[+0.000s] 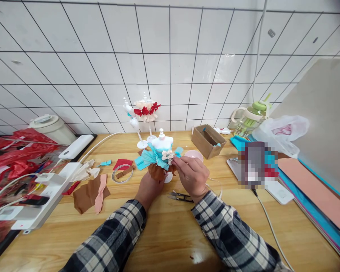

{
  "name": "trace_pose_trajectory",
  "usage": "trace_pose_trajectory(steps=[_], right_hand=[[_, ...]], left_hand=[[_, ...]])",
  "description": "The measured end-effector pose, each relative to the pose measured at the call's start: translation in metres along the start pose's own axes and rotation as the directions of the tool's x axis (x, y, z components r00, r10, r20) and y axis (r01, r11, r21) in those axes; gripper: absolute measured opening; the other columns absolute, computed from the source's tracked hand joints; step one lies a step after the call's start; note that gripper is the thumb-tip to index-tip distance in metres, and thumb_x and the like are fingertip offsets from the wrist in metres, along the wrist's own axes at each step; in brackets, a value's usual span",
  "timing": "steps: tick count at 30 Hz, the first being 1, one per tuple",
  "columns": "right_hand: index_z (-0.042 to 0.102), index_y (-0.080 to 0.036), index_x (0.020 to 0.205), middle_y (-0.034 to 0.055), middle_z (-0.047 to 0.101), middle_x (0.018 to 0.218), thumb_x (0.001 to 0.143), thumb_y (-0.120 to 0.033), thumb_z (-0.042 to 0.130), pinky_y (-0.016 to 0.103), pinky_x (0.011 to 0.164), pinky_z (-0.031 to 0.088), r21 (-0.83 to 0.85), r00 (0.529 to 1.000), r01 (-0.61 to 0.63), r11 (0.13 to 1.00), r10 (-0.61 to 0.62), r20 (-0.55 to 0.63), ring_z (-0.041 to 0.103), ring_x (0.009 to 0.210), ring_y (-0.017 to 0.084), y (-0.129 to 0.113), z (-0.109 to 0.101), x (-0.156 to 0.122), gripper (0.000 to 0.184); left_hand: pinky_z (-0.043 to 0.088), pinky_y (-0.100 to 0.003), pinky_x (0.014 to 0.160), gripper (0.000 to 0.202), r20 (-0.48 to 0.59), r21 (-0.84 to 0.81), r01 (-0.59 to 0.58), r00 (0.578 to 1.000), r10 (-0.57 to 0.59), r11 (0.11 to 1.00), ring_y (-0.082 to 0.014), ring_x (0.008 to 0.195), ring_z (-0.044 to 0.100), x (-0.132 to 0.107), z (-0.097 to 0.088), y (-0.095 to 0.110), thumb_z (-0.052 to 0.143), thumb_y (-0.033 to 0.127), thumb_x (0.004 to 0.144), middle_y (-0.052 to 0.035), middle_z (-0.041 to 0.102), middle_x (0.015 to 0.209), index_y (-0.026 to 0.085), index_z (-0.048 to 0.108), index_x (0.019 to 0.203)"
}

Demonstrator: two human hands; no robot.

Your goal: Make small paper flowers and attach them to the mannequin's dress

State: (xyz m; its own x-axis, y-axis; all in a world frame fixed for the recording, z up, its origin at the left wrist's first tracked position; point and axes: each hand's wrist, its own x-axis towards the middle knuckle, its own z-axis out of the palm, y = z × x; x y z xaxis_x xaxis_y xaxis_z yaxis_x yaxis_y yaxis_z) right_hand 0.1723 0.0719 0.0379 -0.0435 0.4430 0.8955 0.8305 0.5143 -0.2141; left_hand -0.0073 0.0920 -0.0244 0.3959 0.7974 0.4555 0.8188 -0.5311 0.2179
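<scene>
A small white dress form stands in front of me, wearing a skirt of turquoise crepe paper over brown paper. My left hand is closed around the form's lower part, under the skirt; its fingertips are hidden. At the waist, cream paper bows sit on the turquoise ruffle. Thumb and forefinger of my right hand pinch the edge of a cream bow at the form's right side. Thread snips lie on the table just below the right hand.
Two other dress forms stand behind, one with red bows. Brown paper scraps, a clear ring coil and a power strip lie left. A cardboard box, pink dish, green-lidded bottle and paper sheets are right.
</scene>
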Motion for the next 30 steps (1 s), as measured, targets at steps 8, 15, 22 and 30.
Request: trace_pose_trajectory(steps=[8,15,22,30], right_hand=[[0.070,-0.032,0.106,0.0005,0.072,0.088,0.086,-0.025,0.064,0.026,0.073,0.046,0.032,0.998,-0.056,0.998,0.055,0.015,0.062,0.074,0.013,-0.002,0.003,0.000,0.023],[0.072,-0.025,0.092,0.0027,0.071,0.083,0.086,-0.027,0.063,0.026,0.077,0.051,0.138,0.984,-0.173,0.975,0.177,-0.018,0.065,0.080,0.015,-0.008,0.003,0.010,0.011],[0.073,-0.026,0.087,0.0019,0.072,0.083,0.085,-0.022,0.062,0.025,0.075,0.052,0.220,0.989,-0.148,0.964,0.141,0.046,0.066,0.079,0.013,-0.006,0.001,0.007,0.012],[0.072,-0.025,0.092,0.0019,0.072,0.089,0.087,-0.020,0.058,0.023,0.081,0.051,0.204,0.991,-0.130,0.970,0.120,0.061,0.066,0.084,0.012,-0.005,0.004,0.007,0.016]], left_hand=[[0.050,-0.039,0.087,0.022,-0.011,0.001,-0.010,1.000,0.010,1.000,-0.0263,0.107,0.055,0.000,-0.002,0.003,0.052,0.022,0.087,-0.0109,0.059,0.110,0.021,0.058,0.108],[0.050,-0.038,0.084,0.021,-0.019,0.015,-0.020,1.000,0.020,1.000,-0.0260,0.105,0.055,0.001,-0.003,0.002,0.052,0.022,0.086,-0.0103,0.059,0.110,0.021,0.058,0.106],[0.050,-0.039,0.084,0.021,-0.032,0.035,-0.025,0.999,0.026,0.999,-0.0269,0.104,0.055,0.000,0.000,-0.001,0.052,0.025,0.088,-0.0120,0.060,0.108,0.019,0.058,0.107],[0.050,-0.040,0.084,0.023,-0.009,0.037,-0.012,1.000,0.012,0.999,-0.0287,0.109,0.053,-0.001,0.000,-0.001,0.051,0.026,0.089,-0.0141,0.059,0.113,0.017,0.058,0.109]])
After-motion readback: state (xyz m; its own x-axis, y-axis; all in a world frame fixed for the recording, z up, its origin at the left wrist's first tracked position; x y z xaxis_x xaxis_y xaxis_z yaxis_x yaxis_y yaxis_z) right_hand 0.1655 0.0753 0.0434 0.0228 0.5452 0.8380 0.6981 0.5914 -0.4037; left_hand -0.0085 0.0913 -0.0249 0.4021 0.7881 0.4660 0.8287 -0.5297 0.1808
